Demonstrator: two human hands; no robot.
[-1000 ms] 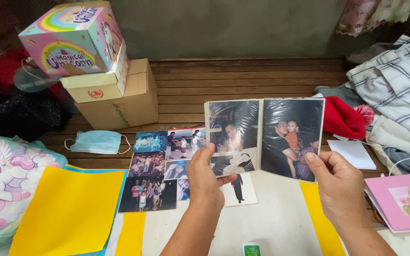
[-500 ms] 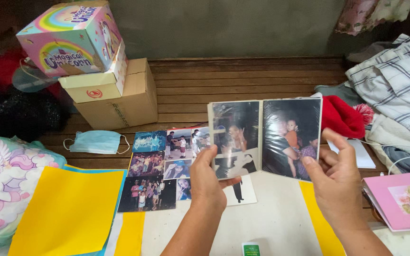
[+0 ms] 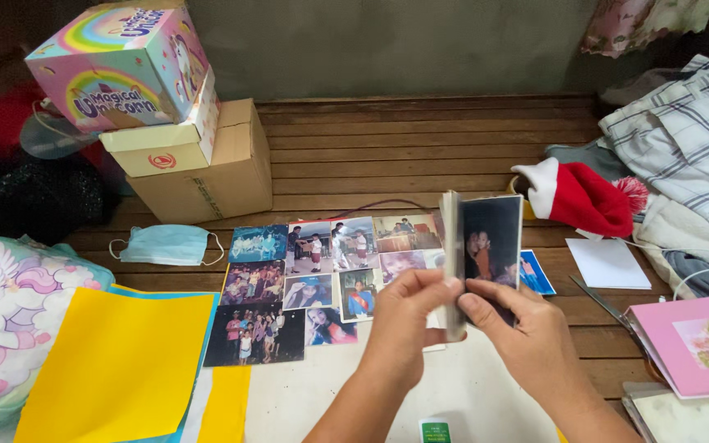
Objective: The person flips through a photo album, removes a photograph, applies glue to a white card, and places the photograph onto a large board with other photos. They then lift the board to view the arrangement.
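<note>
Head view: two hands over a wooden floor strewn with photos.
Boxes: a pastel rainbow box (image 3: 121, 66) tops a white box (image 3: 166, 139), both on a brown cardboard box (image 3: 215, 168) at upper left.
Pink album: a pink album (image 3: 695, 344) with a flower picture lies at lower right.
Photo booklet: a small photo booklet (image 3: 482, 254) stands nearly closed, upright above the loose photos (image 3: 313, 275).
Left hand: the left hand (image 3: 404, 320) pinches the booklet's left edge, fingers curled.
Right hand: the right hand (image 3: 527, 332) grips its lower right side, thumb on the front.
Nearby: a blue face mask (image 3: 166, 244), yellow paper (image 3: 116, 369), a red and white hat (image 3: 580, 197).
</note>
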